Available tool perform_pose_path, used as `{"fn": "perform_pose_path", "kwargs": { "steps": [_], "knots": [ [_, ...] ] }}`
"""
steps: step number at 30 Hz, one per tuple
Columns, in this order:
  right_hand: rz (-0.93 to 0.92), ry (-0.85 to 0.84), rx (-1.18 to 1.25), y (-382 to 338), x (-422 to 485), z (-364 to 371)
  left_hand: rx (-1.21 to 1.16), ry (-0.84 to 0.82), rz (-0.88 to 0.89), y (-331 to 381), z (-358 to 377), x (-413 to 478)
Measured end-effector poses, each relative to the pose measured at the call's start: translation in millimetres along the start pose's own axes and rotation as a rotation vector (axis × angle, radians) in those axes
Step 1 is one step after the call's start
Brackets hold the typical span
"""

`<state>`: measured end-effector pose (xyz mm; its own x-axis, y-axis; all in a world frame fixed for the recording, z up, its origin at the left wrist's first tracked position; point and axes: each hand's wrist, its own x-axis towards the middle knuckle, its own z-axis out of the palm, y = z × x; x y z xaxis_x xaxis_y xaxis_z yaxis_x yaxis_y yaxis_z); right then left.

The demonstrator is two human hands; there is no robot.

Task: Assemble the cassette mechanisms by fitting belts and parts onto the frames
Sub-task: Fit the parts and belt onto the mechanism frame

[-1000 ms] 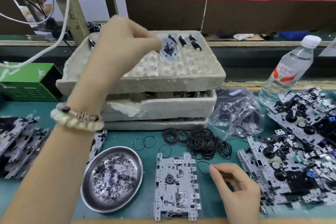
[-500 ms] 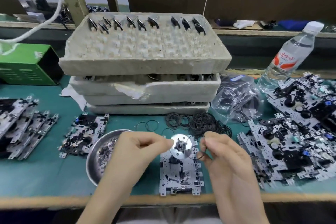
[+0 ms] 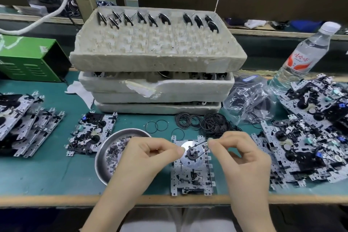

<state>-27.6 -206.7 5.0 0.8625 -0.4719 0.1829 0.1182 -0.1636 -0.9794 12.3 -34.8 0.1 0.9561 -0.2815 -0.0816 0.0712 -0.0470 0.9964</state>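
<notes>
A metal cassette frame point(image 3: 192, 177) lies flat near the table's front edge. Just above it my left hand point(image 3: 148, 158) pinches the rim of a silver flywheel disc point(image 3: 190, 162) with a black hub. My right hand point(image 3: 239, 154) pinches a thin black rubber belt point(image 3: 200, 143), which is looped around the disc's hub and stretched towards my fingers. Loose black belts point(image 3: 209, 123) lie in a pile behind the frame. More flywheels point(image 3: 163, 19) stand in the back row of the top foam tray point(image 3: 158, 58).
A steel dish point(image 3: 105, 156) of small washers sits left of the frame. Assembled mechanisms are piled at right point(image 3: 310, 133) and at left point(image 3: 24, 117), with one point(image 3: 92, 132) beside the dish. A water bottle point(image 3: 301, 56), a plastic bag point(image 3: 250, 100) and a green box point(image 3: 32, 58) stand behind.
My left hand brought a flywheel down from the foam tray to above the frame. My right hand picked up a belt from beside the frame and looped it onto the hub.
</notes>
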Motion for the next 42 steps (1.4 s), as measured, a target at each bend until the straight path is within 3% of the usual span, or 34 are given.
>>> {"fn": "perform_pose_path", "kwargs": {
  "steps": [3,7,9,13,17,24,35,38,42],
  "knots": [
    [0.241,-0.179,0.129,-1,9,-10,-0.01,-0.051,0.048,-4,-2,2],
    [0.698,-0.636,0.543,-1,26,-28,0.184,-0.015,0.297,-14,-1,2],
    [0.712,-0.759,0.557,0,30,-32,0.412,0.063,0.546,-19,3,1],
    [0.525,-0.803,0.08,6,36,-34,0.735,0.079,0.911,-33,9,0],
    [0.442,-0.807,0.028,23,44,-41,1.032,0.032,1.094,-39,12,8],
    [0.36,-0.695,0.013,53,48,-38,1.25,-0.052,0.969,-42,14,19],
    [0.215,-0.685,-0.014,56,44,-41,1.175,-0.034,1.042,-46,9,24],
    [0.082,-0.672,-0.071,52,37,-47,0.999,-0.101,0.877,-42,4,29],
    [-0.165,-0.57,-0.294,55,20,-49,1.054,-0.188,0.619,-34,1,35]
  ]
}}
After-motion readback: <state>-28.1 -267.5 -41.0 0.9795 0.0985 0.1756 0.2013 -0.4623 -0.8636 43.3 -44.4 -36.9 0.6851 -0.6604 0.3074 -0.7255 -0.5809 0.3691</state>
